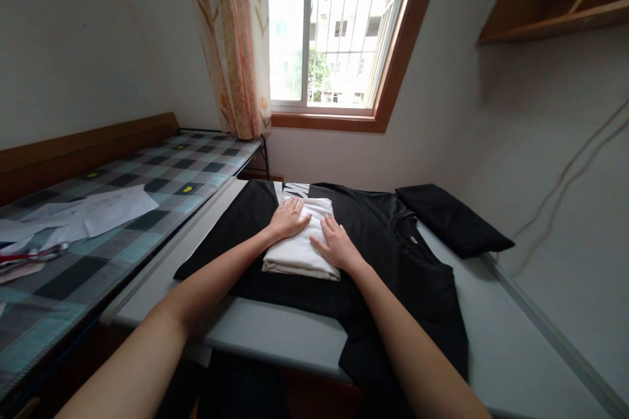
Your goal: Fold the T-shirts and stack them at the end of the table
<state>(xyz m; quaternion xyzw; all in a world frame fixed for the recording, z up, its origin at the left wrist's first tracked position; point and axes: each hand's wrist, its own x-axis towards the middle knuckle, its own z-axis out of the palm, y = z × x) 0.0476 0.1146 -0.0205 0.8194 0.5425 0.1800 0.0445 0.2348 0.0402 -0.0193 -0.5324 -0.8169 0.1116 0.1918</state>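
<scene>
1. Left hand (289, 219): palm down on the upper left part of the folded white cloth (299, 254), fingers extended and nearly together. It presses flat and is not closed on the fabric.
2. Right hand (337, 244): laid on the right side of the same cloth, fingers extended, thumb spread apart from them. Not clamped on anything. The two hands are near each other, not touching.
3. Folded white cloth: a compact, layered rectangle, lying on top of the black shirt (373, 216). Layered edges show at its near side.
4. Black shirt: spread across the table (295, 334), part of it hanging over the near edge. White lettering (296, 190) shows just beyond the white cloth; the neckline, with a small label (413, 239), lies to the right.
5. Folded black cloth (455, 219): at the table's far right, beside the shirt and near the wall.
6. Bed (128, 177), left of the table: checkered cover, with loose white papers (118, 209) on top.
7. Beyond: floral curtain (240, 33) left of a wood-framed window (339, 33); wooden shelf (555, 26) at upper right, cords (565, 177) along the wall below.
</scene>
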